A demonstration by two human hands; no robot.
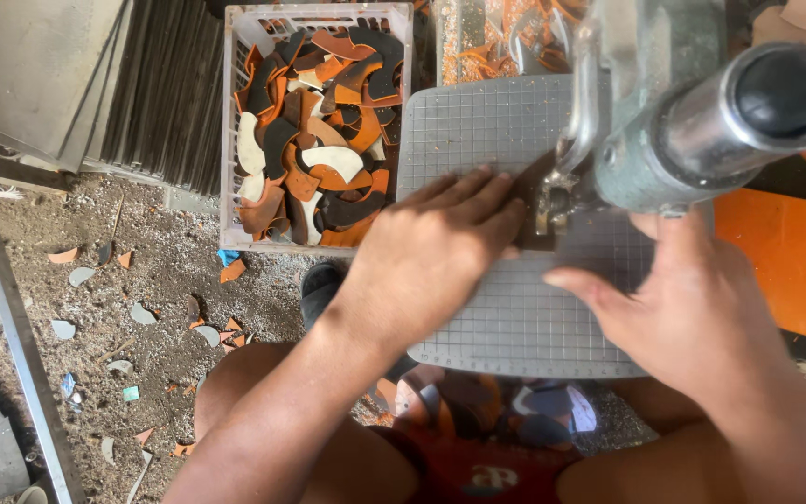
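Left hand lies flat, grip wide, pressing a dark piece on the gridded tabletop. Right hand opposite, grip wide, beside the machine. Crate beyond left hand.

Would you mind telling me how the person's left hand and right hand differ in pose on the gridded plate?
The left hand lies flat, palm down, fingers together and pointing toward the machine head; the right hand comes in from the other side, with its thumb stretched out along the gridded plate. The left hand's fingertips reach a dark piece by the needle area; the right hand's fingers pass under the machine, hidden. Both are bare and rest on the plate.
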